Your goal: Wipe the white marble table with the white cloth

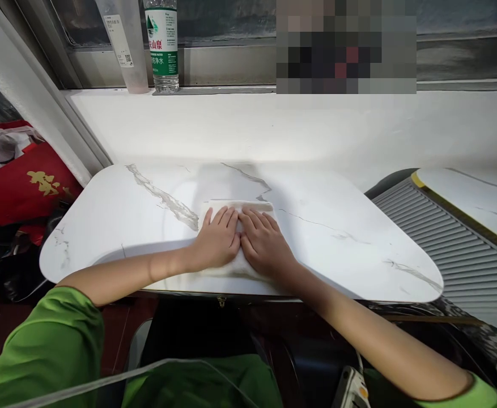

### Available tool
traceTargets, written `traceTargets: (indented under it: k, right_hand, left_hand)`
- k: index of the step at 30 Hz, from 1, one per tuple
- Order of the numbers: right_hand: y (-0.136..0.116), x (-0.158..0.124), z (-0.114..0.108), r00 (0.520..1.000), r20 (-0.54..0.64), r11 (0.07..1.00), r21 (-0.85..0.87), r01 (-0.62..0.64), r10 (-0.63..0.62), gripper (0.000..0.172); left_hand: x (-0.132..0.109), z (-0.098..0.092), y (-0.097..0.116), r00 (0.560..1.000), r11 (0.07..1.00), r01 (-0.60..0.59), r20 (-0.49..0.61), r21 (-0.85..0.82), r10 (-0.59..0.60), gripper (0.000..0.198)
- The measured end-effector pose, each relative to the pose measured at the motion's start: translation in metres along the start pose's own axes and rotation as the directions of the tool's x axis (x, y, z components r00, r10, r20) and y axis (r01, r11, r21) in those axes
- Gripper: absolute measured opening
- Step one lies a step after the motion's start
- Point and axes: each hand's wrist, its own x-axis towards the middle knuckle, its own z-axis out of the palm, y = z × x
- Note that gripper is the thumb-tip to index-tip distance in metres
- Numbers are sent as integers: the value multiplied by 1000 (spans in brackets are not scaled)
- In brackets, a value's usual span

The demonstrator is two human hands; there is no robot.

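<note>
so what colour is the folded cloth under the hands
White, much like the marble-patterned table; the folded cloth shows in the head view.

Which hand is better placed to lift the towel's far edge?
Likely the left hand: its fingertips lie nearer the far edge of the towel. The right hand lies flat a little farther back.

- Left hand (219,241) flat, palm down, fingers together and stretched forward, pressing on the folded cloth (236,207).
- Right hand (265,243) flat beside it on the same cloth, fingers slightly spread, index fingers touching.
- Both forearms bare, angled inward; green sleeves at the upper arms.
</note>
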Motion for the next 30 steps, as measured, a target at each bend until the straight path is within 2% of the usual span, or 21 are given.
traceTargets:
  k: [5, 11, 15, 18, 22, 26, 30]
  right_hand:
    - [14, 58, 17, 998, 57, 999, 41, -25, 22, 47]
    - [34, 140, 50, 998, 36, 994, 92, -54, 51, 42]
    - [42, 174, 66, 995, 23, 990, 97, -101, 99, 41]
    - [45, 185, 71, 990, 14, 987, 83, -138, 137, 39]
    - [48, 184, 74, 992, -11, 988, 91, -125, 126, 39]
    - [46, 176, 70, 995, -17, 992, 90, -93, 95, 43]
    - [36, 158, 61, 997, 13, 994, 81, -78, 77, 46]
  left_hand:
    - [41, 0, -38, 999, 999, 36, -29, 10, -36, 54]
    - [105, 0, -95, 992, 995, 99, -79, -6, -99, 51]
    - [138, -1, -123, 991, 996, 92, -97, -16, -93, 49]
    - [152, 0, -134, 991, 997, 76, -109, -24, -79, 48]
    - [155, 4, -138, 990, 998, 65, -125, -6, -66, 48]
    - [147, 4, -133, 989, 996, 88, -117, 3, -87, 50]
    - [126, 1, -118, 988, 994, 114, -108, 8, -112, 50]
